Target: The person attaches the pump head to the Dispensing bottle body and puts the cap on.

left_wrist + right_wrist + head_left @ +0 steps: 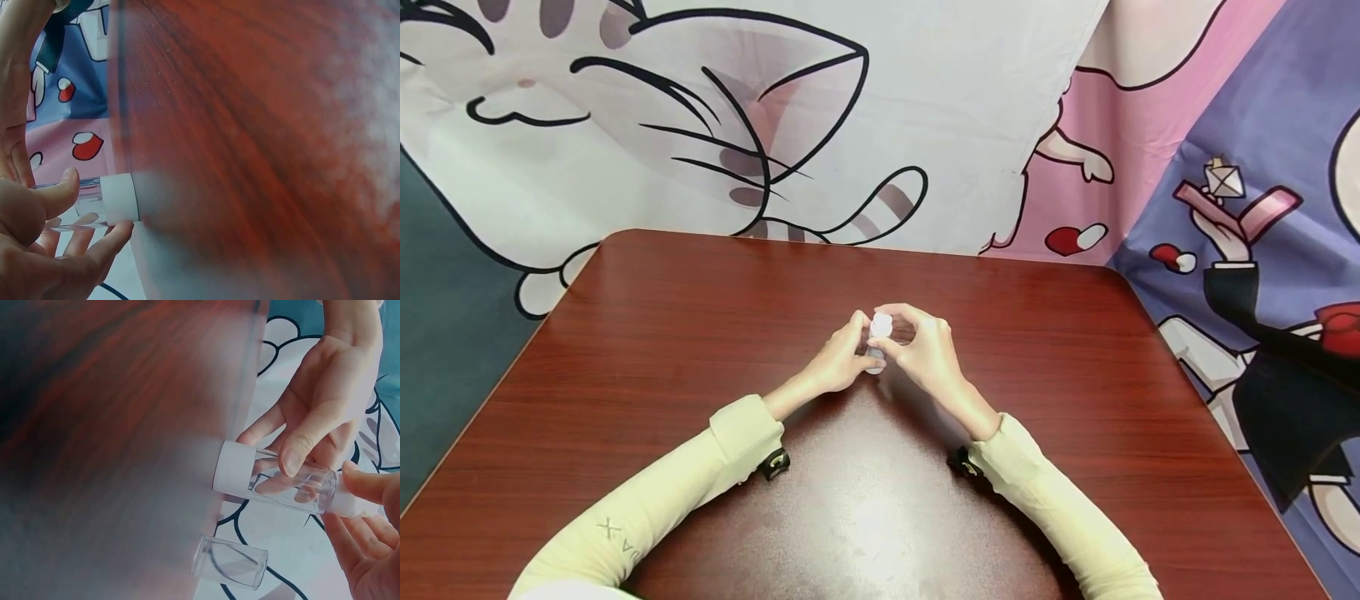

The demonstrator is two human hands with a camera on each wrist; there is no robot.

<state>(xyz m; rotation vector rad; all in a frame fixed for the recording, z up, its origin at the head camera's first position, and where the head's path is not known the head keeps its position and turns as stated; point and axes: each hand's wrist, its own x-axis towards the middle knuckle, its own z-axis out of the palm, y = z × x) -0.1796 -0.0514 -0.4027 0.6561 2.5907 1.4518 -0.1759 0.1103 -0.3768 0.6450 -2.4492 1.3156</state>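
Note:
A clear bottle (pixel 281 495) with a white base (pixel 235 469) and a white top (pixel 882 325) stands upright at the middle of the table, its base down at the tabletop. My left hand (pixel 835 360) grips the clear body low down, thumb on one side and fingers on the other. From the right, my right hand (pixel 931 354) pinches the white top between thumb and fingers. Close by, a small clear cap (pixel 232 562) sits on the table in the right wrist view; the right hand mostly hides it in the head view.
The reddish-brown table (pixel 700 308) has a glossy surface with a bright glare near the front. Behind it and at the right hangs a cartoon-printed cloth (pixel 970 125). A dark wrist strap (pixel 775 462) shows at the left sleeve.

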